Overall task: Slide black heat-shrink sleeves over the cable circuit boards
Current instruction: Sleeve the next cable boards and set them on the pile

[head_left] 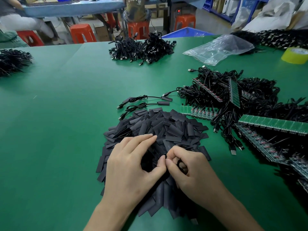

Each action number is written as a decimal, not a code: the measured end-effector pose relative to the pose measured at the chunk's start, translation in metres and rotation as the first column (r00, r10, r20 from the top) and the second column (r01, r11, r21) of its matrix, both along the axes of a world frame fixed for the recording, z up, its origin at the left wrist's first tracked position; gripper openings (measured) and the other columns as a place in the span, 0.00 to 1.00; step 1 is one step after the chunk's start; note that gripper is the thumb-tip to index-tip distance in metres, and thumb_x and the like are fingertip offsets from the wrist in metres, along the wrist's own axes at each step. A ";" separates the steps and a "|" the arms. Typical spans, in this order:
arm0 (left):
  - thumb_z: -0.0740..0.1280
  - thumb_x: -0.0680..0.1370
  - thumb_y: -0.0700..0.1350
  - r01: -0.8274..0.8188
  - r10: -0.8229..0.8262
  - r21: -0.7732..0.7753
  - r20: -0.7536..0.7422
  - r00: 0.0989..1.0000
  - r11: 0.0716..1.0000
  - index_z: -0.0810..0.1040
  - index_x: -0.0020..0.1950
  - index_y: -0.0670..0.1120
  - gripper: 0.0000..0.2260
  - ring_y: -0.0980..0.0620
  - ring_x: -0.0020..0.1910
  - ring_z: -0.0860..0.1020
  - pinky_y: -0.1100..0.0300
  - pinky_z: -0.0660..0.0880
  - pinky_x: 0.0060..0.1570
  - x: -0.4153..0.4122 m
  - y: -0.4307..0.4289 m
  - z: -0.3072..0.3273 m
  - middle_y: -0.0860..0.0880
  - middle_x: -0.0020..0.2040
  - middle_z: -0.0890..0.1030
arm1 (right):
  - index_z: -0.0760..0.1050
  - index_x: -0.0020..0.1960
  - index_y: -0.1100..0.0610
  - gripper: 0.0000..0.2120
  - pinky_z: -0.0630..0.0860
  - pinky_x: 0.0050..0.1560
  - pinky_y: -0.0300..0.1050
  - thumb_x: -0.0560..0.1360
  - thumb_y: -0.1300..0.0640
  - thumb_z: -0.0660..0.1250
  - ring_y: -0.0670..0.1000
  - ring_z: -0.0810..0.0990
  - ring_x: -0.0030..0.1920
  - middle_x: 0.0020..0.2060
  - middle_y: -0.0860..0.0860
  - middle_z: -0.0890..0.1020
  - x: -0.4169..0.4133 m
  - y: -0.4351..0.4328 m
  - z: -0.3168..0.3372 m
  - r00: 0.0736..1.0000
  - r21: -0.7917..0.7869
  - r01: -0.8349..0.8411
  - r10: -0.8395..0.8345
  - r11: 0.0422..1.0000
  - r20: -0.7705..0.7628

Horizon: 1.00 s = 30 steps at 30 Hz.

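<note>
At my far left a cable heap is lying on the table, well apart from the work. My left hand is reaching over the sleeves, fingers stretched long and pointing away to the right, thumb tucked in to meet my right hand. Against the black pile beneath, I cannot tell whether it is pinching a sleeve or only steadying. Where the two thumbs are meeting, a small black end is poking up, too small to call sleeve or cable. My right hand is curling tight round a loop of cable, forefinger and thumb pinching at that meeting point; any board is hidden inside the grip. So the join is sitting between the hands, touching both, and I am judging the push to run along the line from hand to hand. Its true long axis I cannot read. Further right the boards are lying in strips, the closest strip running left to right, near the sleeves, with my right hand the nearer one.
</note>
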State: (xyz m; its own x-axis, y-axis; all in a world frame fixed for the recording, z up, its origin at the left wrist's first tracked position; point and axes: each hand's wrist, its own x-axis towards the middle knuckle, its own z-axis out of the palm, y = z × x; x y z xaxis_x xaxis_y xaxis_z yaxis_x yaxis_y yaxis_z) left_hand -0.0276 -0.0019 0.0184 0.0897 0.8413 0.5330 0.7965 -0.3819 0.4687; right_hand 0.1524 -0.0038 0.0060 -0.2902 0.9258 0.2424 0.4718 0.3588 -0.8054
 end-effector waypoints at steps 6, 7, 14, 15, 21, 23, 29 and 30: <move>0.75 0.71 0.47 0.039 -0.042 0.047 0.076 0.996 0.998 0.86 0.45 0.52 0.04 0.58 0.46 0.82 0.55 0.79 0.49 0.006 -0.004 -0.003 0.60 0.47 0.84 | 0.69 0.41 0.45 0.09 0.67 0.33 0.38 0.80 0.52 0.64 0.45 0.73 0.32 0.31 0.40 0.74 -0.001 -0.001 0.002 0.999 0.057 0.008 -0.011 0.998 0.047; 0.75 0.71 0.46 0.042 -0.045 0.026 0.103 0.994 0.999 0.86 0.44 0.52 0.03 0.59 0.46 0.83 0.55 0.79 0.49 0.006 -0.004 -0.003 0.61 0.47 0.85 | 0.69 0.41 0.45 0.09 0.65 0.34 0.35 0.79 0.52 0.64 0.44 0.73 0.33 0.31 0.39 0.73 -0.001 -0.001 0.002 0.998 0.059 0.010 -0.014 0.998 0.062; 0.72 0.71 0.45 0.081 -0.058 -0.107 0.197 0.979 0.991 0.84 0.41 0.52 0.02 0.59 0.45 0.82 0.55 0.80 0.47 0.007 -0.005 -0.001 0.61 0.42 0.83 | 0.68 0.41 0.46 0.11 0.64 0.35 0.36 0.80 0.55 0.66 0.44 0.71 0.35 0.33 0.40 0.71 -0.002 -0.002 0.001 0.993 0.047 -0.007 0.001 0.999 0.120; 0.71 0.71 0.46 0.081 -0.057 -0.113 0.198 0.978 0.990 0.84 0.41 0.52 0.03 0.59 0.44 0.82 0.55 0.80 0.46 0.007 -0.005 0.000 0.61 0.42 0.83 | 0.68 0.42 0.47 0.11 0.63 0.36 0.36 0.80 0.56 0.66 0.44 0.71 0.35 0.33 0.40 0.71 -0.002 -0.001 0.000 0.992 0.046 -0.009 0.003 0.999 0.123; 0.70 0.71 0.47 0.043 -0.022 -0.109 0.186 0.982 0.993 0.82 0.40 0.54 0.02 0.58 0.42 0.81 0.54 0.79 0.45 0.008 -0.004 0.001 0.61 0.40 0.82 | 0.70 0.42 0.49 0.08 0.63 0.34 0.36 0.80 0.56 0.65 0.46 0.71 0.35 0.32 0.43 0.71 -0.003 -0.001 0.000 0.988 0.052 -0.022 0.014 0.998 0.151; 0.72 0.71 0.45 0.057 -0.036 -0.098 0.201 0.979 0.994 0.83 0.41 0.53 0.03 0.58 0.43 0.81 0.56 0.79 0.45 0.007 -0.003 0.001 0.61 0.40 0.82 | 0.71 0.42 0.48 0.09 0.64 0.34 0.36 0.80 0.56 0.65 0.46 0.72 0.34 0.32 0.42 0.72 -0.002 0.000 0.000 0.994 0.032 -0.011 0.007 0.999 0.108; 0.77 0.73 0.41 0.150 -0.127 -0.067 0.273 0.954 0.986 0.86 0.49 0.51 0.08 0.59 0.48 0.83 0.67 0.76 0.50 0.002 0.001 0.001 0.60 0.46 0.84 | 0.72 0.41 0.49 0.08 0.71 0.31 0.52 0.80 0.53 0.64 0.47 0.72 0.27 0.28 0.50 0.75 0.001 0.001 0.003 0.996 -0.066 -0.002 -0.004 0.998 -0.087; 0.78 0.73 0.41 0.159 -0.134 -0.070 0.280 0.951 0.985 0.87 0.49 0.51 0.08 0.59 0.49 0.83 0.68 0.76 0.51 0.002 0.001 0.000 0.59 0.47 0.84 | 0.72 0.41 0.49 0.08 0.71 0.31 0.52 0.80 0.53 0.64 0.48 0.72 0.27 0.28 0.50 0.75 0.001 0.001 0.003 0.995 -0.069 0.000 -0.007 0.998 -0.099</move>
State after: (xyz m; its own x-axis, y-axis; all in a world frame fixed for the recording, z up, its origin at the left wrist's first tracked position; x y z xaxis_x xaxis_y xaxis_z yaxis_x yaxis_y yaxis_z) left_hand -0.0261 -0.0006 0.0187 0.0774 0.8759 0.4763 0.5716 -0.4304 0.6986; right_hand 0.1535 -0.0025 0.0091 -0.2649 0.9422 0.2052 0.3893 0.2992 -0.8712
